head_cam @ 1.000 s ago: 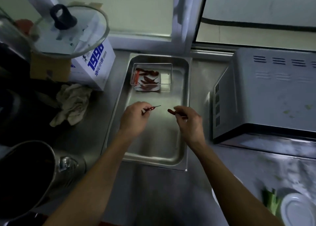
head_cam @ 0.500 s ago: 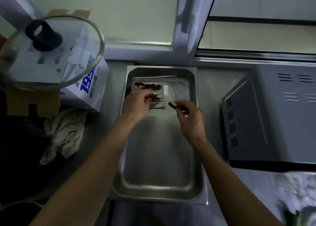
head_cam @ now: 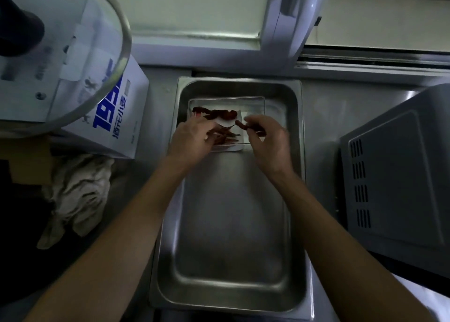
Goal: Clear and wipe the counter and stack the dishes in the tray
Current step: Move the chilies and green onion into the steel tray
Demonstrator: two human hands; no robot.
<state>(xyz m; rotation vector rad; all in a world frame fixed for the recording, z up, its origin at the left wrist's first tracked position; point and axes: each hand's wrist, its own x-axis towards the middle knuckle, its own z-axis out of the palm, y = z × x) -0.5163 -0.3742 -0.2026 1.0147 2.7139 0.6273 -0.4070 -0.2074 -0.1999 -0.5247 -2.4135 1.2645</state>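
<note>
Steel tray (head_cam: 229, 260): rectangular, deep, rounded corners, brushed and dull, lying on the metal counter (head_cam: 321, 127).
Left hand (head_cam: 192, 139): fingers curled among the dried red chillies (head_cam: 214, 113); whether it grips one, cannot tell.
Right hand (head_cam: 267, 141): pinches one chilli (head_cam: 241, 125) above the dish.
Clear square dish (head_cam: 253, 102): in the tray's far end, holding the wrinkled chillies.
Crumpled cloth (head_cam: 78, 195), left.
White carton (head_cam: 114, 117), blue print; glass lid (head_cam: 73, 53) above.
Grey vented appliance (head_cam: 399, 170), right.
Window frame (head_cam: 287, 22), far.
</note>
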